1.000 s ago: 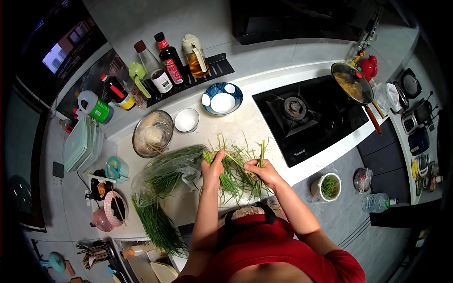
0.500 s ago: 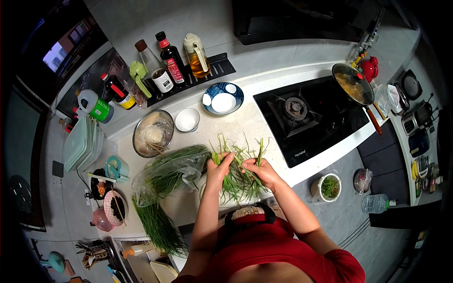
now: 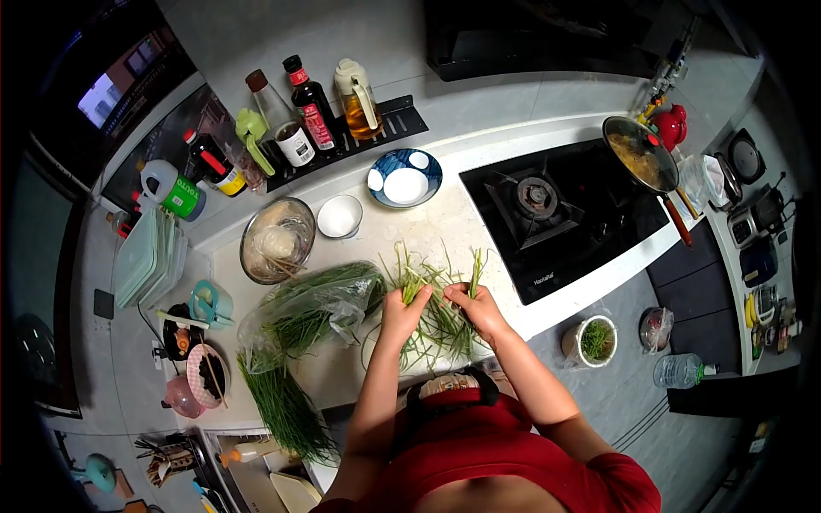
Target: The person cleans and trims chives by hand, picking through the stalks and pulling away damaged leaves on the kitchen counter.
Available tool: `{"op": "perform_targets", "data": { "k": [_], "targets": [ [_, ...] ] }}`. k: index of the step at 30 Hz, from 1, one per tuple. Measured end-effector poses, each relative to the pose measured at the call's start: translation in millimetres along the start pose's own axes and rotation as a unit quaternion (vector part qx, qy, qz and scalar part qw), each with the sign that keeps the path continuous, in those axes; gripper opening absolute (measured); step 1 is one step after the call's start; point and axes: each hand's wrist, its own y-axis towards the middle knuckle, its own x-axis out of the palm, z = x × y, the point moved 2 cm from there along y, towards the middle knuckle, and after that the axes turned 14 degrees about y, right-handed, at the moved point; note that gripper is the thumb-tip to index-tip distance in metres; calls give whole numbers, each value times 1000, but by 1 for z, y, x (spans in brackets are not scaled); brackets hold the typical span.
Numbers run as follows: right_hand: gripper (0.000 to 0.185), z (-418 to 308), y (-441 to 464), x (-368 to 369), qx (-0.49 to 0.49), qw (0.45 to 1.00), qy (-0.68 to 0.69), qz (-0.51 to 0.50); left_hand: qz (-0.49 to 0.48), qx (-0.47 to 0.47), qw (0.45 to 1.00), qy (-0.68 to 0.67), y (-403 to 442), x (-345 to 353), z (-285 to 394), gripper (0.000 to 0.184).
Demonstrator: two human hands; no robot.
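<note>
Thin green stalks that look like garlic chives (image 3: 438,318) spread over the counter's front edge, under and between my hands. My left hand (image 3: 404,313) is closed around one bunch, its pale ends poking up past the fingers. A second, smaller bunch is in my right hand (image 3: 479,311), also closed, with thumb and fingertips pinched toward the left hand. A round pale board or plate (image 3: 369,349) shows partly beneath the stalks. To the left lies a clear plastic bag (image 3: 321,299) of chives, and a long loose bundle of chives (image 3: 286,406) hangs toward the counter's front edge.
A steel bowl (image 3: 278,241) with dough-like contents, a small white bowl (image 3: 339,217) and a blue patterned bowl (image 3: 404,179) stand behind. Bottles line a black rack (image 3: 398,121). At right is a gas stove (image 3: 564,214) with a lidded pan (image 3: 640,154); a lined bin (image 3: 592,342) sits below.
My left hand has shifted slightly right and down with its bunch, its thumb now nearer the right hand. The right hand has moved only a little. The counter items have stayed put.
</note>
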Motion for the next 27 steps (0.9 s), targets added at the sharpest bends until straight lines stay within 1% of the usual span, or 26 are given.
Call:
{"op": "perform_targets", "data": {
  "k": [3,6,9,12,15,16,19,22,23,26,27],
  "targets": [
    [16,-3,-3,1,9,1000,14,-15,-22,-24,998,-46,-1,0,2,21],
    [14,-9,-6,4,30,999,34,-11,-35,-14,998,-45,-1,-2,6,20],
    [15,-8,-6,1,40,998,44,-8,-45,-33,998,-39,-1,-4,6,20],
    [15,-8,-7,2,45,998,52,-16,-8,-51,996,-75,-1,-1,3,20],
    [16,-8,-7,2,46,997,62,-25,-25,-36,993,-114,-3,0,10,19],
    [16,-7,-6,2,45,997,64,-27,-31,-26,993,-108,-4,0,10,18],
    [18,-6,-7,5,44,997,61,-15,-41,-10,994,-96,-6,-2,11,18],
    [20,-10,-11,12,37,998,24,-47,-41,-12,994,-104,-7,-2,13,18],
    [19,-8,-10,12,54,997,-6,-54,-41,-9,993,-110,-7,-1,14,18],
    [16,-7,-11,12,59,995,-9,-82,-22,-23,993,-110,-6,2,11,20],
    [14,-8,-12,13,66,995,8,-68,-13,-32,994,-108,-6,2,11,21]
  ]
}}
